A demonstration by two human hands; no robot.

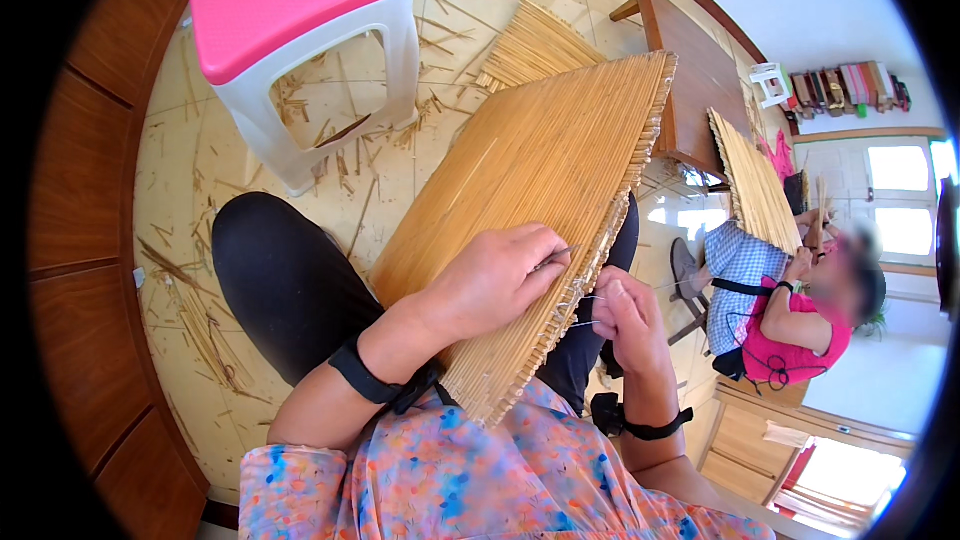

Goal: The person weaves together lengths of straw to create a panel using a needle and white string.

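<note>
A mat of tightly packed straw-coloured stalks [520, 160] lies slantwise across my lap, its stitched edge facing right. My left hand [500, 275] rests on top of the mat near that edge. Its fingers pinch a thin dark metal needle-like tool [556, 257], mostly hidden by the fingers. Just beyond the edge my right hand [628, 318] is closed, with thin pale cord [585, 323] running from its fingers to the mat's edge. Black straps are on both wrists.
A pink-topped white stool [300, 0] stands at the far left. Another stalk mat [535, 40] lies on the tiled floor among loose stalks. A brown wooden table [690, 70] stands beyond. At right, a seated person in pink [800, 330] handles a similar mat [755, 180].
</note>
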